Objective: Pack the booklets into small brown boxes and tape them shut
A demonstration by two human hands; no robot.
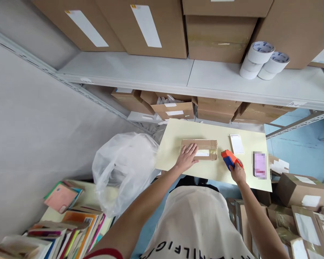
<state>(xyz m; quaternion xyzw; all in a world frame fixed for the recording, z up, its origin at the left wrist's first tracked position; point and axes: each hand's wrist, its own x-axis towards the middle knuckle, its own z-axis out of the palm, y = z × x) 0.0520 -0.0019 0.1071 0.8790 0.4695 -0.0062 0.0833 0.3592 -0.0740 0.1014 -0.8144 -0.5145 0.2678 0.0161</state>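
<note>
A small cardboard box [213, 144] with a white label and clear tape at its right end lies on the pale yellow table [175, 127]. My left hand [187, 157] rests flat on the box's left part, fingers stretched out over it. To the right of the box, my right hand [238, 173] is wrapped round an orange and blue tape dispenser [229, 158], held just over the table and apart from the box. A white pad of paper [237, 144] lies behind the dispenser.
A phone [259, 164], blurred out, lies at the table's right. Tape rolls [260, 52] stand on the grey shelf [151, 70] above, before large cartons. Left are a plastic bag [124, 165] and stacked books [78, 226]; several packed boxes [299, 190] pile up at right.
</note>
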